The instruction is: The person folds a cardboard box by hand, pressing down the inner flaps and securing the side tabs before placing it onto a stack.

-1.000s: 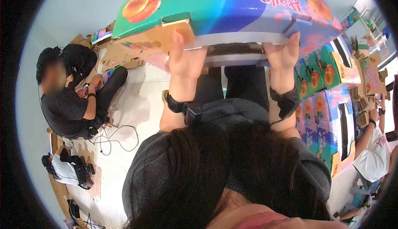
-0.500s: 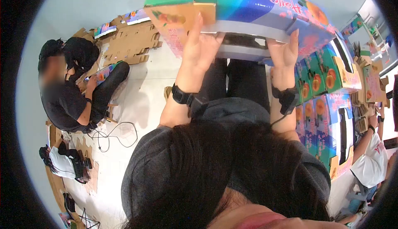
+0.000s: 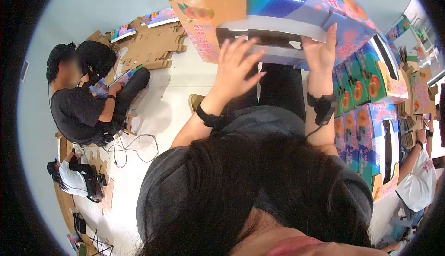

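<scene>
A printed fruit carton [image 3: 287, 5] with peach pictures on green, blue and pink panels is held up in front of me, its slotted side facing me. My right hand [image 3: 319, 54] grips the right part of that side, thumb up against the panel and fingers in at the dark handle slot [image 3: 266, 38]. My left hand [image 3: 237, 68] is off the carton, with fingers spread in front of the slot's left part. Black bands sit on both my wrists.
Finished-looking fruit cartons [image 3: 364, 126] stand stacked at my right. Flat cardboard sheets [image 3: 150, 47] lie on the floor ahead left. A seated person [image 3: 76, 110] works at left, with a loose cable [image 3: 132, 150] nearby. Other people sit or stand at both edges.
My left hand has let go of the carton's slotted side and come back towards me, fingers spreading. More of the handle slot shows; my right hand keeps its grip.
</scene>
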A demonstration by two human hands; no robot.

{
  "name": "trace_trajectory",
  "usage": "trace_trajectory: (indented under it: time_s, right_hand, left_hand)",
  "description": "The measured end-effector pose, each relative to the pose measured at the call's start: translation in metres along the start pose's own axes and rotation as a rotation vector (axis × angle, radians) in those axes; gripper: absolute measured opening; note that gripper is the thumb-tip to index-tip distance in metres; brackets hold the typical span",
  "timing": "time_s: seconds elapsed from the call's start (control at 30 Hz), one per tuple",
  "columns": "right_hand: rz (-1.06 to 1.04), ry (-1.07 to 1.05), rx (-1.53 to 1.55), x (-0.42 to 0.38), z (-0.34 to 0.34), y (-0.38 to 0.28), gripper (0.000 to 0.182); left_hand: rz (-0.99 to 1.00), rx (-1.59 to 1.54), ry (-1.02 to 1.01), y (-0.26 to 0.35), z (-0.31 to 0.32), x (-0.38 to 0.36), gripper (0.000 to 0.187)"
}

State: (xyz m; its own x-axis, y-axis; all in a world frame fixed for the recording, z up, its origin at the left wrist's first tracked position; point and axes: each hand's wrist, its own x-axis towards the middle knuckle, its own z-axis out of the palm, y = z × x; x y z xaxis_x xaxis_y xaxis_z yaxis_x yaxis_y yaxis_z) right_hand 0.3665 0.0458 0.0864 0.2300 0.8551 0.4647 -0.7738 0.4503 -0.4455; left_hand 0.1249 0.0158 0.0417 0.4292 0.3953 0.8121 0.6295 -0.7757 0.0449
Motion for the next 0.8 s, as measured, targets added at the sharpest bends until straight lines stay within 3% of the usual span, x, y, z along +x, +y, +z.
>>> trace_trajectory:
  time_s: [0.1, 0.13, 0.33, 0.43, 0.57, 0.8]
  right_hand:
    - [-0.020, -0.004, -0.054, -0.001, 0.002, -0.001, 0.052]
    - [-0.008, -0.016, -0.042, -0.002, -0.001, 0.000, 0.052]
    - [0.012, -0.059, 0.066, -0.001, -0.005, 0.002, 0.053]
    - [0.019, -0.074, 0.045, -0.002, -0.008, 0.002, 0.052]
    - [0.031, -0.103, 0.010, -0.001, -0.015, 0.003, 0.049]
    - [0.068, -0.133, 0.075, -0.001, -0.013, 0.004, 0.050]
  left_hand:
    - [-0.073, -0.002, -0.029, -0.014, 0.012, -0.005, 0.067]
    - [0.006, 0.076, -0.024, -0.022, 0.018, -0.007, 0.070]
    - [0.023, 0.003, 0.005, -0.014, 0.030, -0.002, 0.067]
    - [-0.027, 0.178, 0.075, -0.017, 0.048, -0.005, 0.073]
    - [-0.095, 0.276, 0.108, -0.008, 0.055, -0.005, 0.067]
    - [-0.142, 0.167, 0.152, -0.009, 0.059, 0.000, 0.053]
